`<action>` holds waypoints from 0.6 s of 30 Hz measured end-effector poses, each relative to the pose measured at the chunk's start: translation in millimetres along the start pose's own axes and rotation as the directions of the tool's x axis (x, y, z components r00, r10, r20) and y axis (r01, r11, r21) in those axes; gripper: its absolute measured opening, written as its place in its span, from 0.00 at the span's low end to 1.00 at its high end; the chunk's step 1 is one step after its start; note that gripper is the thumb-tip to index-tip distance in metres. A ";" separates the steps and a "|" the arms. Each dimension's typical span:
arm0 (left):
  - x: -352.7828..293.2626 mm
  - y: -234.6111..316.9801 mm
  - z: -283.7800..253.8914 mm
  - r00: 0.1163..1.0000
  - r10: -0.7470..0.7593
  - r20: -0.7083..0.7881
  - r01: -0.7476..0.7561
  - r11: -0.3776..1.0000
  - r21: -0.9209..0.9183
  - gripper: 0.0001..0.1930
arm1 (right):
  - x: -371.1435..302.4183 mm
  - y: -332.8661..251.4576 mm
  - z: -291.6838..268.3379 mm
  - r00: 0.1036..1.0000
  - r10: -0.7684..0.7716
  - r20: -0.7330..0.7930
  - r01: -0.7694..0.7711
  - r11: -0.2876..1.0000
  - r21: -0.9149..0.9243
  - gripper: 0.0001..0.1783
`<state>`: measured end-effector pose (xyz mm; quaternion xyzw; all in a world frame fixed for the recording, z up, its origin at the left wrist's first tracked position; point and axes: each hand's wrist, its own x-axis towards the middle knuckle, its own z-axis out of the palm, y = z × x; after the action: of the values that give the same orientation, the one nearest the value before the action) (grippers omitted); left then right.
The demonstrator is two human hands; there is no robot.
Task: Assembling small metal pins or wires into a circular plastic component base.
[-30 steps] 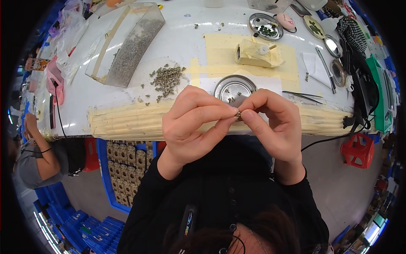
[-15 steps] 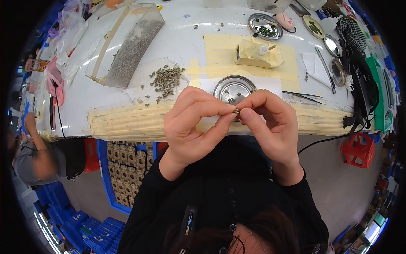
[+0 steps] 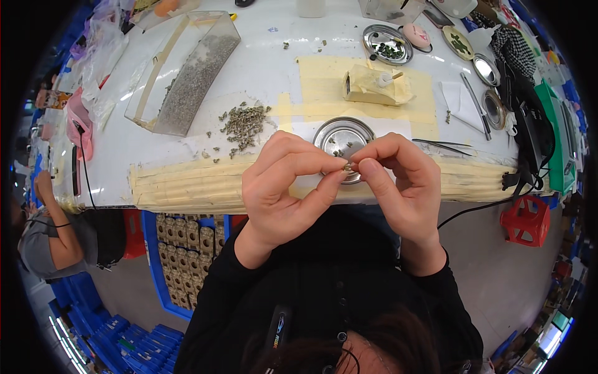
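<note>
A tiny brassy-grey metal part (image 3: 347,167) is pinched between the thumb and forefinger of my left hand (image 3: 280,181). From the other side, the thumb and forefinger of my right hand (image 3: 405,187) close on the same part; its exact shape is too small to make out. Both hands hover over the near rim of a round steel dish (image 3: 344,122), which holds several similar small parts. Left of the dish lies a loose pile of small metal parts (image 3: 244,126). Tweezers (image 3: 445,146) rest on the table, right of my right hand.
A clear bin of small grey pieces (image 3: 199,75) stands far left. Behind the dish sits a taped block (image 3: 374,87) with a stick in it. Dark green pieces lie in a steel plate (image 3: 398,60). Padded tape (image 3: 187,189) lines the table edge. A person (image 3: 53,240) sits at left.
The fingertips have shifted slightly around the small part, with both hands staying together over the dish. The table's things appear marginally moved in the picture. The person at left has moved an arm.
</note>
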<state>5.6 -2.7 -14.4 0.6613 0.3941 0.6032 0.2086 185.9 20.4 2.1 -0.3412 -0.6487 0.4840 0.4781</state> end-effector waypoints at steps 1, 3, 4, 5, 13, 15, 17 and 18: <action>1.0 -0.7 0.1 1.000 -0.007 0.005 0.007 1.000 0.003 0.10 | 1.4 0.3 -3.1 1.000 -0.016 -0.023 0.016 1.000 -0.005 0.04; 6.5 -0.7 0.1 1.000 -0.027 -0.004 0.027 1.000 0.009 0.09 | 10.3 -3.0 -12.5 0.983 -0.126 -0.133 0.101 0.979 -0.179 0.04; 10.2 -1.5 1.1 0.999 -0.037 -0.008 0.037 0.999 0.012 0.09 | 15.8 -4.5 -18.0 0.966 -0.186 -0.181 0.134 0.955 -0.266 0.04; 13.3 -4.2 3.7 0.999 -0.042 -0.024 0.042 0.999 -0.012 0.08 | 22.1 -4.7 -24.0 0.939 -0.267 -0.216 0.169 0.907 -0.385 0.05; 16.6 -5.6 11.2 0.982 -0.176 -0.071 0.170 0.982 -0.081 0.08 | 61.7 0.0 -44.0 0.895 -0.415 -0.160 0.155 0.629 -0.762 0.09; 15.6 -6.4 10.3 0.984 -0.154 -0.087 0.151 0.988 -0.046 0.08 | 65.1 5.1 -42.2 0.905 -0.405 -0.129 0.170 0.623 -0.764 0.07; 14.1 -7.4 9.7 0.988 -0.115 -0.101 0.115 0.993 -0.003 0.09 | 66.6 8.5 -40.9 0.913 -0.393 -0.107 0.178 0.620 -0.764 0.06; 13.7 -8.4 9.7 0.991 -0.085 -0.106 0.088 0.996 0.021 0.09 | 66.9 9.4 -40.9 0.917 -0.387 -0.100 0.179 0.621 -0.763 0.05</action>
<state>12.1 14.8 -13.9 0.6135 0.4407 0.6224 0.2051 203.8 96.1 15.6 -0.4568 -0.7672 0.0487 0.4477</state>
